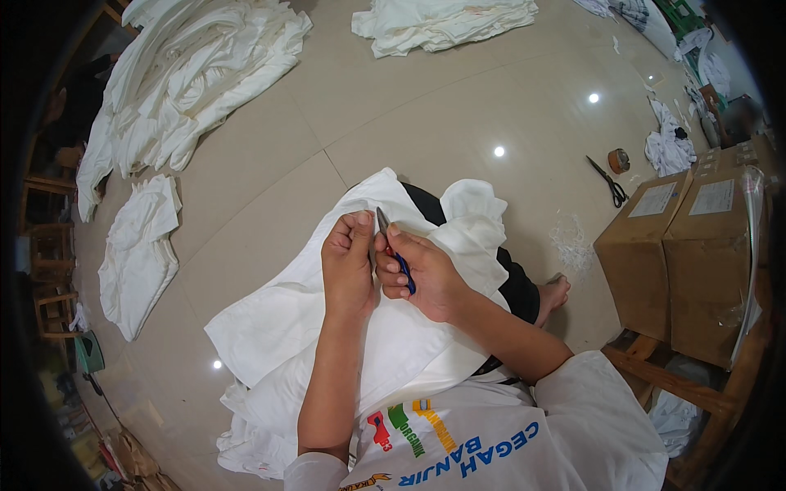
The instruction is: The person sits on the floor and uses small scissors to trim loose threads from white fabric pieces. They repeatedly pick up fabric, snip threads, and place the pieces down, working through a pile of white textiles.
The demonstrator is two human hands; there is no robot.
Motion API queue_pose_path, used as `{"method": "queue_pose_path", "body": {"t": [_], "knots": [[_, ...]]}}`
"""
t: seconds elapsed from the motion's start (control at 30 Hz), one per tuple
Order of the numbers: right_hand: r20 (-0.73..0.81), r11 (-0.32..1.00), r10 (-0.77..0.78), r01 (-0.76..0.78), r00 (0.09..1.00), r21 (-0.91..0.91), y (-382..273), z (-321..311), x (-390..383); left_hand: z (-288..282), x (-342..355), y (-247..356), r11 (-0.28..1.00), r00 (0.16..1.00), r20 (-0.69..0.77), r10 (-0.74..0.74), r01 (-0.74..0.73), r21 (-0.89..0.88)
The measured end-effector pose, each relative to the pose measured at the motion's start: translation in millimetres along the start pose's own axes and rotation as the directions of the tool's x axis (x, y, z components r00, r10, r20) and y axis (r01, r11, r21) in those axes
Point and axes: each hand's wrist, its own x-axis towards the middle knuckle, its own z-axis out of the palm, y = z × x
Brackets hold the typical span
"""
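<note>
A white garment is spread over my lap and folded legs, its far edge running past my fingertips. My left hand is closed, thumb against the curled fingers, pinching a bit of the white cloth; a thread there would be too small to make out. Close beside it, my right hand grips small scissors with blue handles. Their dark pointed blades rise from the fist toward the left fingertips, and my fingers hide most of the handles. More bunched white cloth lies over my right knee.
A large heap of white garments lies far left, a smaller pile below it, another stack at the far middle. To the right are black scissors, a tape roll, thread scraps and cardboard boxes.
</note>
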Motion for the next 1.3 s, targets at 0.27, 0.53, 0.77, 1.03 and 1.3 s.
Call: {"method": "queue_pose_path", "body": {"t": [0.27,0.53,0.77,1.03,1.3], "knots": [[-0.103,0.967,-0.189,0.167,0.977,-0.193,-2.1,11.5,-9.2,-4.2,1.9,-3.0,0.999,0.997,-0.058,0.054,-0.054,0.0],[0.176,-0.009,-0.753,0.258,0.633,-0.966,-15.6,12.7,2.9,-14.1,-4.8,-5.5,0.993,1.0,0.022,0.007,-0.004,-0.119],[0.251,-0.113,-0.672,0.239,0.696,-0.964,-22.3,3.1,4.5,1.5,-15.8,0.5,0.998,0.997,-0.021,0.069,-0.069,-0.008],[0.173,0.033,-0.631,0.248,0.757,-0.968,-23.8,0.3,0.8,-0.7,-5.2,0.2,0.932,0.951,0.052,0.304,-0.308,0.19],[-0.116,0.625,-0.426,0.199,0.897,-0.755,-37.1,-7.1,1.7,-1.3,2.3,-0.8,0.941,0.958,0.035,0.286,-0.288,0.175]]}}
